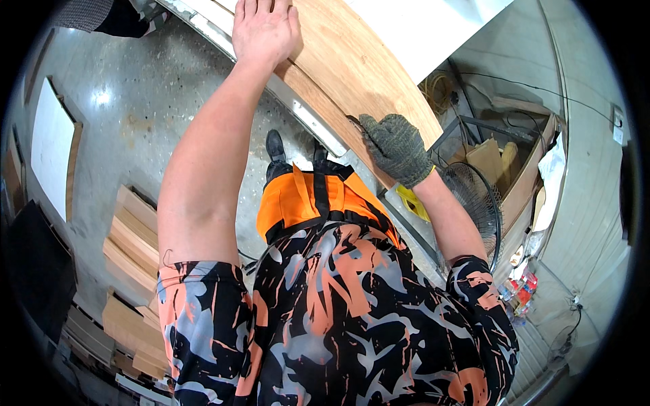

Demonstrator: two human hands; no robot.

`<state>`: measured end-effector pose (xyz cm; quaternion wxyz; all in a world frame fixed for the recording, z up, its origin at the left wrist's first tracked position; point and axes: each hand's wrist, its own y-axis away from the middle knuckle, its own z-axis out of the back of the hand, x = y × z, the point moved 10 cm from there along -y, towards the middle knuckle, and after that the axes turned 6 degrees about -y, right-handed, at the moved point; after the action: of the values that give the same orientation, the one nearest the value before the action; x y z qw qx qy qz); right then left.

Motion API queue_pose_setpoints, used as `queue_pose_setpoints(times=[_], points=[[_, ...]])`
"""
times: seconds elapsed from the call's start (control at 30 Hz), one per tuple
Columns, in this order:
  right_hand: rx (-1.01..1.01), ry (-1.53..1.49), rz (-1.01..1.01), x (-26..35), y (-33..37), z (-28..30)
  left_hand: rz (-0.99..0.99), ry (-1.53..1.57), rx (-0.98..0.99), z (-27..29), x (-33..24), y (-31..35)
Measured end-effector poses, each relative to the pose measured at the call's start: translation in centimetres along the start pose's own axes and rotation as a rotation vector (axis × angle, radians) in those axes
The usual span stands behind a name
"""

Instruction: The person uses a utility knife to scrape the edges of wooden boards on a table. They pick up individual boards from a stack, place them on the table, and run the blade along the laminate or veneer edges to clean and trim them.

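Observation:
My bare left hand point(265, 35) lies flat on a light wood-grain board point(359, 57), its fingers pointing away from me and cut off by the top of the picture. Along the near side of that board runs a narrower wood-grain strip point(323, 99), with a dark line between the two. My right hand point(398, 149) wears a dark grey knitted glove and rests at the right end of the strip, fingers curled. A thin dark tip point(353, 120) pokes out at its fingertips; what it belongs to is hidden in the glove.
Beyond the boards lies a white panel point(440, 30). A metal edge point(308, 122) runs along the bench front. To the right stand a black wire fan point(477, 203) and a bin of offcuts point(491, 159). Stacked wood pieces point(132, 237) and a white panel lean at the left.

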<state>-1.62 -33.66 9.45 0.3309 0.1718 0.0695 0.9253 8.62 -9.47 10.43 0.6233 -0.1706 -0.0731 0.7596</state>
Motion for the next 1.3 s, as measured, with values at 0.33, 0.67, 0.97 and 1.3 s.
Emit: queue_pose_setpoints(times=[0.33,0.67,0.97,1.3], points=[[0.003,0.057,0.014,0.8,0.1,0.1,0.004,-0.008,0.012,-0.1,0.0,-0.1],[-0.059,-0.012,0.015,-0.1,4.9,0.1,-0.019,0.016,-0.021,0.1,0.0,-0.1],[-0.01,-0.044,-0.024,-0.1,1.4,0.4,-0.01,0.003,-0.024,0.4,-0.2,0.0],[-0.015,0.014,0.017,0.4,0.1,0.6,-0.006,0.01,-0.015,0.3,-0.1,-0.1]])
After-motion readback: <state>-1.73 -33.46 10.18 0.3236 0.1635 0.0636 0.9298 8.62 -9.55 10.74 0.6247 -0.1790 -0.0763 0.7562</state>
